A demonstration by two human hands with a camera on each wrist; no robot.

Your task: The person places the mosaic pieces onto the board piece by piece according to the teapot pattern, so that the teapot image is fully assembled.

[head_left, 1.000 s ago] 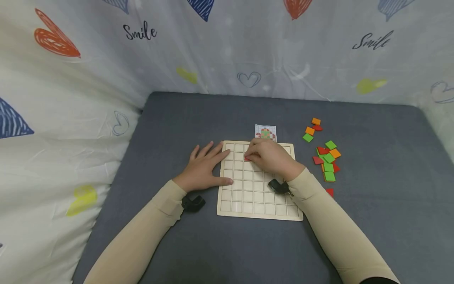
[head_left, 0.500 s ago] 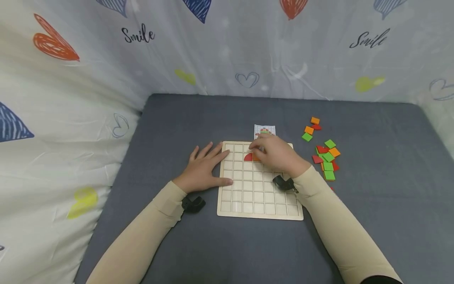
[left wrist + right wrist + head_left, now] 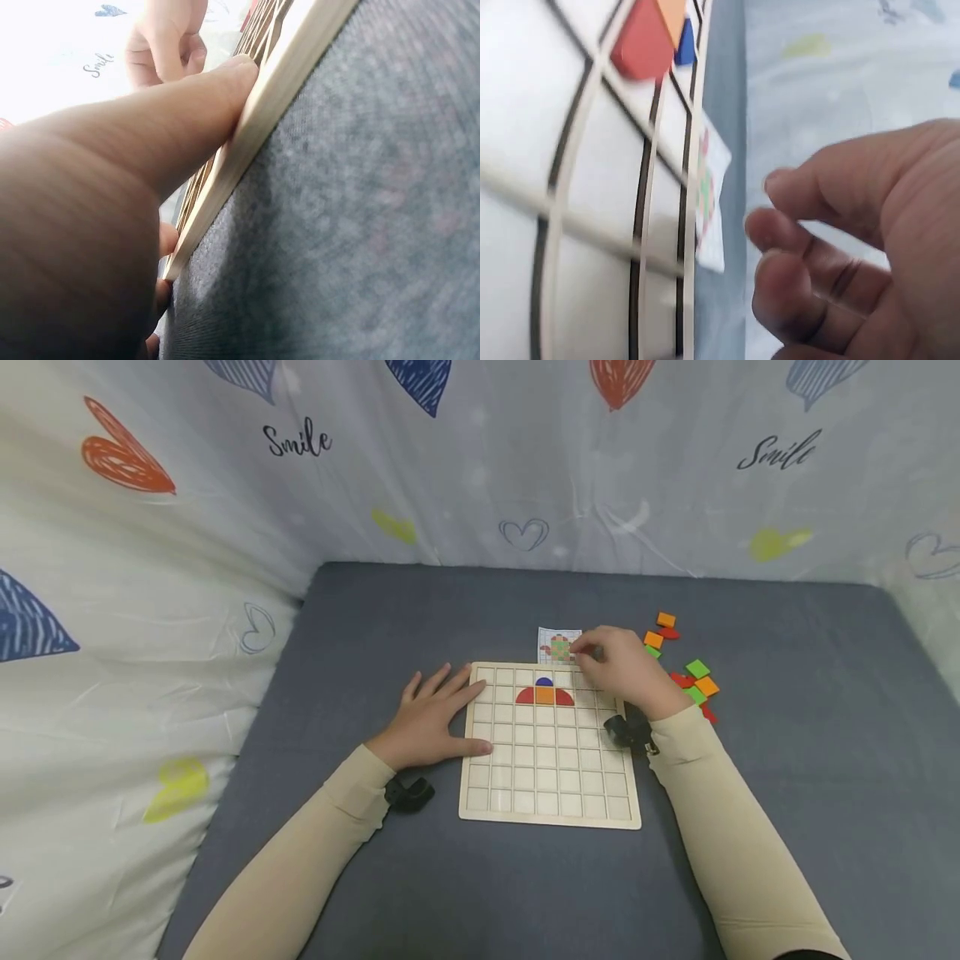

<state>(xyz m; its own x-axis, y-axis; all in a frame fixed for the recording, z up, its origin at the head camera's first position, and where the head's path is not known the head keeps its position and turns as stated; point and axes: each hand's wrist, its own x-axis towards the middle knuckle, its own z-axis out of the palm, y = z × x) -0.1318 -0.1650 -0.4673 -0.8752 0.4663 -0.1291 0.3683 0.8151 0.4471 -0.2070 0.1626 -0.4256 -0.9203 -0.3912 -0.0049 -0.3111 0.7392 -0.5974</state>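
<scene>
My left hand (image 3: 435, 714) lies with fingers spread on the left edge of a wooden grid board (image 3: 523, 777); its thumb (image 3: 214, 94) rests on the rim in the left wrist view. Near the board's far edge, an orange square (image 3: 544, 695) sits between a red rounded piece (image 3: 525, 696) and a red rounded piece (image 3: 564, 697). A blue half-round piece (image 3: 543, 682) is in the cell behind the orange one. My right hand (image 3: 626, 668) hovers over the far right corner, fingers loosely bent. In the right wrist view a gap separates its thumb (image 3: 784, 187) from the fingers, with nothing held.
A small pattern card (image 3: 547, 647) lies just behind the board. To the right are loose orange, red and green pieces, among them an orange square (image 3: 707, 686) and a green square (image 3: 697, 668); my right arm covers some. A printed curtain (image 3: 465, 477) hangs behind the table.
My right hand has drawn away from the coloured pieces, moving right and slightly back. The blue piece and right red piece have come into view from under it. The left hand stays put.
</scene>
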